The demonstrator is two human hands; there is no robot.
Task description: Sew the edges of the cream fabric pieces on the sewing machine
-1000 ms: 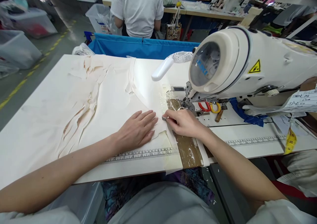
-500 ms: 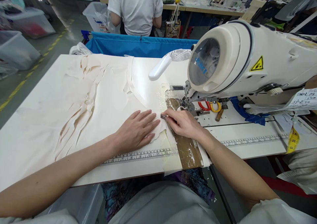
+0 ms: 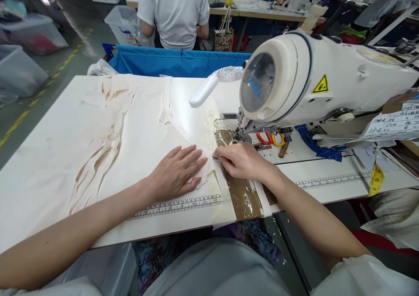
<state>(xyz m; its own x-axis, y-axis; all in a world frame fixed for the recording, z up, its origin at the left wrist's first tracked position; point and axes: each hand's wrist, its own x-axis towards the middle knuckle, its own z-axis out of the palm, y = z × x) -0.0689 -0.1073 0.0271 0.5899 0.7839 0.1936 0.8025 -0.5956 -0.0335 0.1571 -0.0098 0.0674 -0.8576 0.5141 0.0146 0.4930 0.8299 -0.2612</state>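
Note:
Pale cream fabric (image 3: 137, 134) lies spread over the table left of the sewing machine (image 3: 281, 77). My left hand (image 3: 178, 171) rests flat on it, palm down with fingers stretched out, near the fabric's right edge. Just to its right, my right hand (image 3: 240, 160) is closed in a pinch, below the presser foot (image 3: 242, 134). A small grey metal piece (image 3: 215, 157) pokes out from its fingertips; most of it is hidden, so its kind does not show. Brown tape (image 3: 244, 197) covers the table under that hand, and a white strip (image 3: 262, 197) hangs beside the tape.
Red-handled and yellow-handled scissors (image 3: 271, 139) lie beneath the machine arm. A white lamp (image 3: 204, 91) reaches in behind the fabric. A printed ruler (image 3: 183, 206) runs along the front edge. Behind a blue cloth bin (image 3: 176, 62), a person (image 3: 175, 14) faces away. A yellow measuring tape (image 3: 376, 179) hangs at right.
The view has turned slightly to the right. My right hand has shifted a little rightward relative to the machine, baring more of the white strip. My left hand stays flat on the fabric.

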